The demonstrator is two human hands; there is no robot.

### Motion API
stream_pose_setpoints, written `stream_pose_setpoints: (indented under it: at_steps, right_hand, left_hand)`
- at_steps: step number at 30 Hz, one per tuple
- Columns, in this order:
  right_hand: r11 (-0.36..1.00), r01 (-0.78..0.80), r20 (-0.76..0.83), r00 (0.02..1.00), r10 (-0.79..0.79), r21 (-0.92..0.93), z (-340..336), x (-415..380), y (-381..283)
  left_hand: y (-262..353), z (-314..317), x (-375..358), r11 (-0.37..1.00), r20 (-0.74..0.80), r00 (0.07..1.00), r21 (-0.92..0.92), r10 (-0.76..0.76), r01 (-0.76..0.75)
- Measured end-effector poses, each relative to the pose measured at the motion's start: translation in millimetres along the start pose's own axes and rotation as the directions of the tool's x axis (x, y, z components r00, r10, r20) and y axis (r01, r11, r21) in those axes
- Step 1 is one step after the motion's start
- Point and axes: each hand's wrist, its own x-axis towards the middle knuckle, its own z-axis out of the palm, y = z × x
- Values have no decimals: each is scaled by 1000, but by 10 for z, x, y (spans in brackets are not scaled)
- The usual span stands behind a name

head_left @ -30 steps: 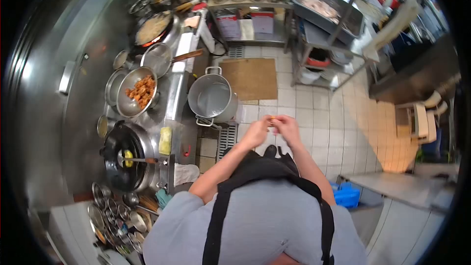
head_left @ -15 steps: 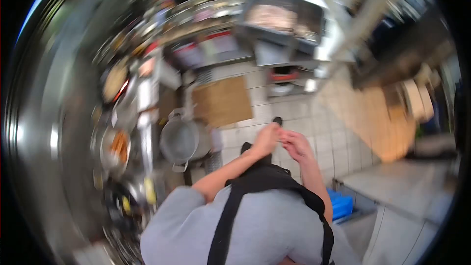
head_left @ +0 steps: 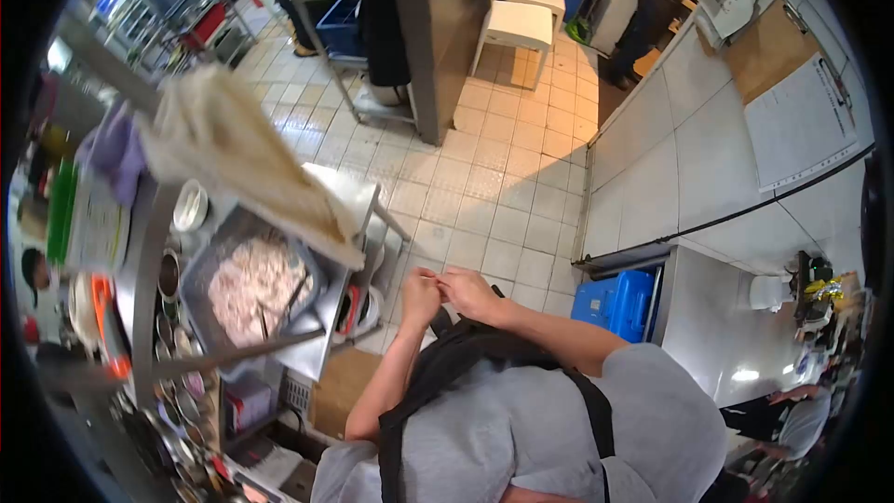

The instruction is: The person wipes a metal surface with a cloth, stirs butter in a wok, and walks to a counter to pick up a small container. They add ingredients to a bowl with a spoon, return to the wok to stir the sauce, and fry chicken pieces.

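Note:
My left hand [head_left: 422, 294] and my right hand [head_left: 471, 294] meet in front of my dark apron [head_left: 456, 345], above the tiled floor. The fingers of both are closed and touch at the tips. Anything between them is hidden or too small to name. Left of my hands, a grey tub [head_left: 200, 272] of pale, raw-looking meat [head_left: 256, 284] rests on a metal table [head_left: 337, 188]. Dark utensil handles stick out of the meat. Neither hand touches the tub.
A cream cloth [head_left: 233, 154] hangs beside the tub. On the right are a blue container [head_left: 610, 305], a steel counter [head_left: 712, 326] and clipboards [head_left: 768, 51] on the wall. Ahead stand a pillar [head_left: 433, 37], white chairs [head_left: 517, 23] and a person [head_left: 652, 14]. Another person [head_left: 803, 419] appears at lower right.
My view has swung right and sharpened: the meat tub now lies on the left, and the chairs and clipboard wall have come into sight. My hands stay together.

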Motion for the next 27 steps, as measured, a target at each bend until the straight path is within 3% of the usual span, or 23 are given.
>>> stream_pose_setpoints:
  at_steps: [1,2,4,6,9,10,11,12,13,14,15,17,19,20,21,22,24,25,27]
  right_hand:
    - [999,2,-25,1000,-2,-34,-185,133,79]
    - [998,2,-47,999,-5,-68,-346,231,162]
    - [995,-10,-104,995,0,-101,-608,469,438]
    - [988,-33,-128,992,14,-150,-916,827,951]
    - [969,-100,-264,964,37,-228,-1841,1603,1965]
    - [960,-243,-476,867,150,-139,-2259,1954,2262]
    - [913,-179,-532,764,364,367,-2962,2224,2108]
    - [929,-29,-626,731,272,370,-3632,2539,2322]
    - [966,67,-729,670,142,250,-4374,2849,2253]
    - [983,179,-825,560,-75,33,-5120,3116,1881]
    - [988,109,-880,452,-149,-111,-5780,3323,1780]
    - [898,391,-916,249,-315,-202,-6817,3580,1323]
    - [787,458,-880,23,-475,-413,-7547,3737,1109]
    - [759,443,-854,-32,-519,-477,-7860,3923,1120]
    - [769,382,-840,-36,-542,-512,-8117,4177,1289]
    - [821,250,-844,31,-536,-513,-8311,4537,1618]
    - [869,-118,-847,320,-424,-480,-8335,5264,2625]
    - [850,-224,-811,486,-326,-476,-8006,5557,3131]
    - [905,-186,-639,761,-114,-382,-6728,5714,3799]
  left_hand:
    - [93,83,288,993,49,999,116,13,-19]
    - [111,145,620,902,193,976,396,101,-172]
    - [273,402,1104,969,277,961,237,3,-71]
    - [937,694,1403,990,381,914,63,-141,127]
    - [1699,1047,1966,947,469,880,-245,-70,206]
    - [1896,1162,2174,959,437,898,-231,-49,165]
    - [1908,1250,2435,967,380,924,-220,-36,128]
    - [1827,1283,2740,974,319,948,-211,-15,87]
    - [1711,1264,3016,981,261,965,-190,1,50]
    - [1477,1214,3318,984,182,980,-144,-78,105]
    - [1207,1116,3496,980,100,982,-101,-160,170]
    - [995,941,3622,970,-8,971,-60,-238,237]
    - [604,792,3675,936,-154,926,-134,-344,325]
    - [622,768,3599,913,-214,891,-176,-402,369]
    - [652,806,3544,886,-268,848,-222,-456,407]
    - [634,920,3605,865,-289,825,-293,-486,408]
    - [565,888,3464,814,-320,767,-395,-557,426]
    - [495,862,3352,794,-310,747,-393,-589,463]
    - [376,1000,3434,758,-272,726,-417,-631,502]
